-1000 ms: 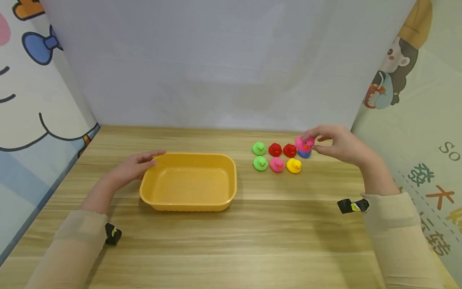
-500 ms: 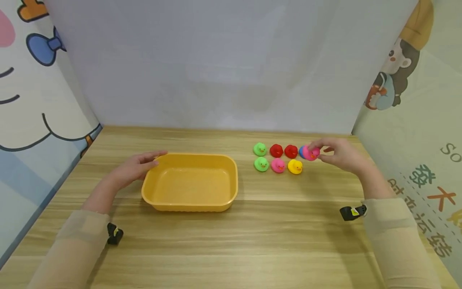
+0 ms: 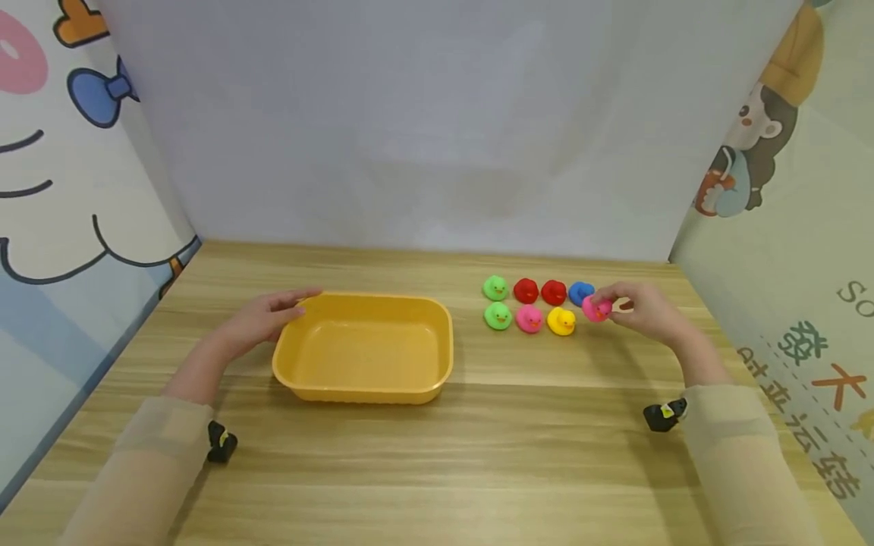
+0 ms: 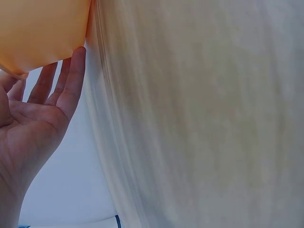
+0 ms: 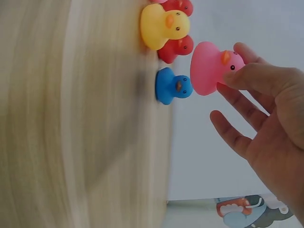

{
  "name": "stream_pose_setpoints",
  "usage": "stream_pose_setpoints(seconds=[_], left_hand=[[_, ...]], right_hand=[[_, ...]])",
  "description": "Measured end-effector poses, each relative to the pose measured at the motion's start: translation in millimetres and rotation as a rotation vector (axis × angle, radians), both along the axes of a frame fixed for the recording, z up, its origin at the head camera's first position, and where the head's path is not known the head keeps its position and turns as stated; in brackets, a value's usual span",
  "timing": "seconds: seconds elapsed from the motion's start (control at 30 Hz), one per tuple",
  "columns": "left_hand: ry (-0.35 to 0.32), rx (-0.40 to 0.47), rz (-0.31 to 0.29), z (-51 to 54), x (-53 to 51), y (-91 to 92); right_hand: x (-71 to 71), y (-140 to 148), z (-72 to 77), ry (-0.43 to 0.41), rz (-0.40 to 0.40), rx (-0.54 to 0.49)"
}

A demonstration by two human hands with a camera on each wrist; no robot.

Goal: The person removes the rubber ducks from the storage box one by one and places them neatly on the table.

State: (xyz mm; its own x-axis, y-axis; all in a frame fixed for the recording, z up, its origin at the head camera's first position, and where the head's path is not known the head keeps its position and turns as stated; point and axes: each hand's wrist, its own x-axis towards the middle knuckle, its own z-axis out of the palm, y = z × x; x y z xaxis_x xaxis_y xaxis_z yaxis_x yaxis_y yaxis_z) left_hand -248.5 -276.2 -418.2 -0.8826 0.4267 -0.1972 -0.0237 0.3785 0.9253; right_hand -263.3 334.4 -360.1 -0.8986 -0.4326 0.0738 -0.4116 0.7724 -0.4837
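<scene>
A pink rubber duck (image 3: 597, 309) is pinched between the thumb and fingers of my right hand (image 3: 645, 309). In the right wrist view, this pink duck (image 5: 209, 69) is off the table, close to the blue rubber duck (image 5: 168, 86). My left hand (image 3: 256, 324) rests at the back-left corner of a yellow plastic tub (image 3: 365, 390). Its fingers are fairly straight and touch the tub's outer wall (image 4: 42, 33) in the left wrist view, with the thumb by the rim.
Left of the held duck, rubber ducks stand in two rows: green (image 3: 495, 288), red (image 3: 526, 291), another red (image 3: 554, 293) and blue behind; green (image 3: 498, 316), pink (image 3: 529, 318) and yellow (image 3: 561, 321) in front. A white backdrop (image 3: 423, 136) borders the wooden table (image 3: 437, 470).
My right hand has brought the pink duck from above the blue duck toward me and to the right, lower down. The blue duck now shows more fully. The left hand stays at the tub.
</scene>
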Motion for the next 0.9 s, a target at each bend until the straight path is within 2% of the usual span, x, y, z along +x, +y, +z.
stream_pose_setpoints(seconds=[0.33, 0.6, 0.9], left_hand=[[0.0, -0.014, -0.001, 0.7, -3.1, 0.8], [0.004, -0.017, -0.007, 4.6, -2.7, 1.9], [0.004, -0.029, -0.005, 2.7, 0.2, 0.7]], right_hand=[[-3.6, 8, -16.9, -0.069, -0.051, -0.003], [-8.9, 10, -30.4, -0.077, -0.052, 0.003], [-12.0, 4, -38.5, -0.078, -0.056, 0.01]])
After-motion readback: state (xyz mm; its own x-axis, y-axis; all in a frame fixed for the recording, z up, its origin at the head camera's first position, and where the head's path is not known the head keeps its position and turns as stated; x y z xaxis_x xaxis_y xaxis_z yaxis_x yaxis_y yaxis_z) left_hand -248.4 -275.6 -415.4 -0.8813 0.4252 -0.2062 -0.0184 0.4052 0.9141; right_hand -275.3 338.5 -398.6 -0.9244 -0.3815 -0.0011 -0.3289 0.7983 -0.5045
